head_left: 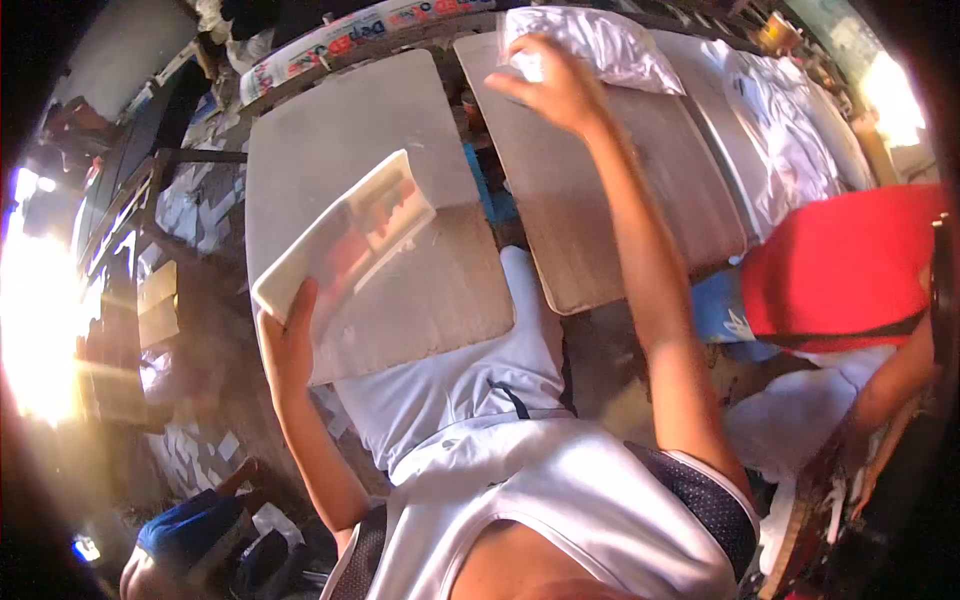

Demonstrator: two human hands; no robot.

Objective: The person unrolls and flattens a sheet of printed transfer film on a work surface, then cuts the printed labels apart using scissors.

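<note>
My left hand (288,335) grips the lower left end of a pale rectangular frame (345,215). The frame is tilted, with a see-through middle carrying red marks, and is held above the left grey board (340,120). My right hand (560,88) reaches over the far end of the right grey board (620,180). Its thumb and forefinger are apart, beside a shiny white cloth or bag (615,45). Whether the fingertips touch that white thing cannot be made out.
More shiny white fabric (785,130) lies on a board to the right. A person in a red top (840,265) stands close on my right. Another person in blue shorts (190,525) is at lower left. A printed banner strip (350,40) runs along the back edge.
</note>
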